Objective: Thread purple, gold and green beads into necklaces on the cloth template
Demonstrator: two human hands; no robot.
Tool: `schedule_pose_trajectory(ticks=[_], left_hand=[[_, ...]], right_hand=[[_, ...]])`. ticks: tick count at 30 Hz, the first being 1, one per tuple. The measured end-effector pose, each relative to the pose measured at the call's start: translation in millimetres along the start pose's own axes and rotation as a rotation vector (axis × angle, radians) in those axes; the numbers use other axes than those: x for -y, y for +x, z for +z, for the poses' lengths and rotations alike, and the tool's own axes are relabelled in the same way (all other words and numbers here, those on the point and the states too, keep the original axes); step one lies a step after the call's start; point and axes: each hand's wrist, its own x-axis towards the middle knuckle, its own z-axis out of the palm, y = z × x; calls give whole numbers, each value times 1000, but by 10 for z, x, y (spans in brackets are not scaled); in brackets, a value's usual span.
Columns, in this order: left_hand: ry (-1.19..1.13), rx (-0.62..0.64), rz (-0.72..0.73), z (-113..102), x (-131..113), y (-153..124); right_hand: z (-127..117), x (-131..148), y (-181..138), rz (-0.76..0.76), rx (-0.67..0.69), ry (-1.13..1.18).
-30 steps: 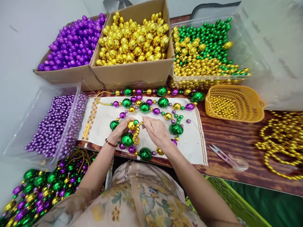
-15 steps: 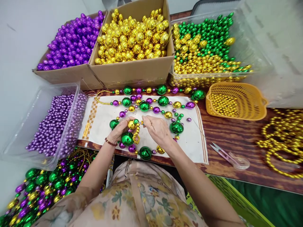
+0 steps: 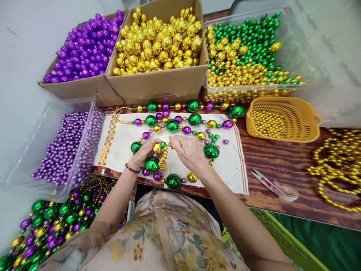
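My left hand (image 3: 145, 153) is closed on a bead necklace, its fingers around a gold bead (image 3: 157, 148) and a small green bead (image 3: 163, 144). A short loop of little gold beads (image 3: 163, 160) hangs beside them, and a big green bead (image 3: 152, 165) sits just below. Close on the right, my right hand (image 3: 188, 152) pinches its thumb and fingers together near a tiny orange and grey bit (image 3: 169, 144); what lies between the fingertips is too small to make out. The rest of the necklace, in green, purple and gold, curves over the white towel (image 3: 225, 165).
Cardboard boxes of purple beads (image 3: 84, 49) and gold beads (image 3: 158, 41) stand at the back. Bead-filled plastic tubs (image 3: 84, 150) and a yellow basket (image 3: 301, 116) flank the towel. Pink-handled thread snips (image 3: 270, 184) and gold bead strands (image 3: 335, 169) lie on the right.
My right hand has shifted very slightly to the right, its fingertips still pinched. My left hand keeps its hold on the necklace, and the view has moved a little.
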Motion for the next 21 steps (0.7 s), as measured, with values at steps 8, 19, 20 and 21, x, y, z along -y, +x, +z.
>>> schedule_pose_trajectory(ticks=[8, 19, 20, 21], left_hand=[[-2, 5, 1, 34, -21, 12], [55, 34, -14, 53, -39, -7], [53, 36, -12, 59, -43, -6], [53, 35, -7, 65, -48, -5]], right_hand=[[-56, -34, 17, -65, 4, -146], [-193, -107, 51, -213, 22, -104], [-203, -112, 52, -209, 16, -104], [-210, -117, 53, -204, 10, -106]])
